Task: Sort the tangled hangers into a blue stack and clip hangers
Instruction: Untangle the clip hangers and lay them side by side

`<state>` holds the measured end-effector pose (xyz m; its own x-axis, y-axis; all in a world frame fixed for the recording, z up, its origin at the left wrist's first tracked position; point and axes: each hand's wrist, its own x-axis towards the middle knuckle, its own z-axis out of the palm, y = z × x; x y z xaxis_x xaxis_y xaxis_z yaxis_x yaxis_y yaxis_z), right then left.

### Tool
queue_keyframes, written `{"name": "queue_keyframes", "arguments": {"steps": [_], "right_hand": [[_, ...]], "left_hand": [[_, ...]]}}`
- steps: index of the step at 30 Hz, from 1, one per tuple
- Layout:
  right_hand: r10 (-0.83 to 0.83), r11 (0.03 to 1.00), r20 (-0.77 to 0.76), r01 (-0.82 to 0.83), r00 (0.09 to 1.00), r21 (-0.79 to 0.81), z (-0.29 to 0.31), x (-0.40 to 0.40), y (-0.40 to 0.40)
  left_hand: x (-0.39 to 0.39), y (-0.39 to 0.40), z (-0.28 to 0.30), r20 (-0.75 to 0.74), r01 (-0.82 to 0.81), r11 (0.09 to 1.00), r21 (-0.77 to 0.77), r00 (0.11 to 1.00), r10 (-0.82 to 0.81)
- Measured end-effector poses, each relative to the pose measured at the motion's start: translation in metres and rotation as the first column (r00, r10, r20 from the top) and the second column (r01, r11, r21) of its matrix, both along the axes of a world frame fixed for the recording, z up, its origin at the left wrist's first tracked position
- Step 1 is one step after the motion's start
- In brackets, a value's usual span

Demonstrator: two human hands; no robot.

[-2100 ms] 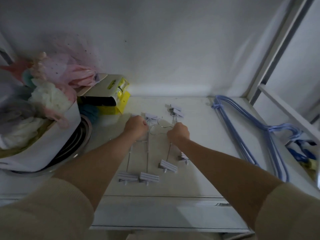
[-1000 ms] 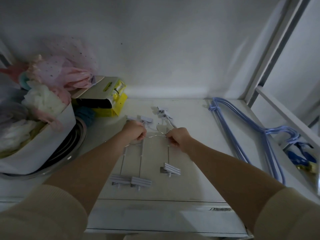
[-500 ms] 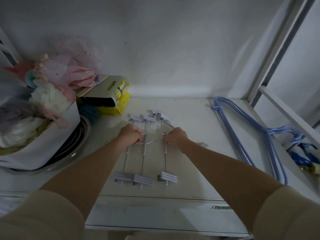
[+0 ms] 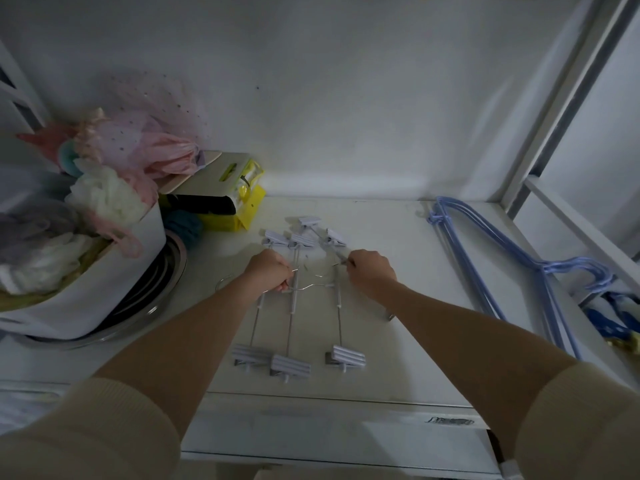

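Several metal clip hangers point(image 4: 291, 306) with pale lilac clips lie side by side on the white shelf top point(image 4: 381, 341), their rods running toward me. My left hand point(image 4: 269, 274) is closed on the wire hooks of the left ones. My right hand point(image 4: 371, 273) is closed on the rod of another clip hanger at the right, near its far clip point(image 4: 335, 238). A stack of blue hangers point(image 4: 502, 271) lies flat at the right side of the shelf, apart from both hands.
A white bin point(image 4: 86, 271) stuffed with pink and white fabric stands at the left on a metal basin point(image 4: 152, 299). A yellow box point(image 4: 235, 202) sits behind it by the wall. A white frame post point(image 4: 554, 133) rises at the right.
The clip hangers have been drawn into parallel lines. My right hand has shifted right and farther back along a hanger rod. My left hand stays on the hooks.
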<state>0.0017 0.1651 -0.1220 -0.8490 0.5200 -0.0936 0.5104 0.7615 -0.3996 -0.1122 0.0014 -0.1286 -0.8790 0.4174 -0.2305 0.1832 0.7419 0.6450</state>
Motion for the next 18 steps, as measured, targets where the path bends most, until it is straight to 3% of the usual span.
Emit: {"name": "queue_keyframes", "arguments": {"steps": [3,6,10,14,16,18], "right_hand": [[0.061,0.998,-0.074,-0.06,0.995,0.01,0.002,0.0,-0.002],[-0.031,1.0,-0.139,0.03,0.99,-0.008,0.007,0.006,0.004],[-0.2,0.976,-0.046,0.195,0.979,-0.094,0.005,0.019,0.018],[-0.261,0.952,0.017,0.26,0.965,-0.16,-0.001,0.03,0.025],[-0.268,0.954,0.036,0.271,0.963,-0.127,0.002,0.031,0.021],[-0.246,0.969,-0.028,0.246,0.969,0.005,0.007,0.03,0.014]], "left_hand": [[-0.001,0.001,-0.002,-0.001,-0.008,1.0,-0.01,1.0,0.008],[-0.002,0.0,0.0,-0.016,-0.017,0.999,-0.033,1.0,0.017],[-0.003,0.0,0.004,-0.039,-0.032,0.998,-0.059,0.999,0.029],[-0.001,0.001,0.007,-0.028,-0.039,0.997,-0.065,0.999,0.037],[0.0,0.002,0.007,-0.026,-0.043,0.997,-0.064,0.999,0.042],[0.001,0.003,0.007,-0.027,-0.039,0.997,-0.068,0.999,0.038]]}}
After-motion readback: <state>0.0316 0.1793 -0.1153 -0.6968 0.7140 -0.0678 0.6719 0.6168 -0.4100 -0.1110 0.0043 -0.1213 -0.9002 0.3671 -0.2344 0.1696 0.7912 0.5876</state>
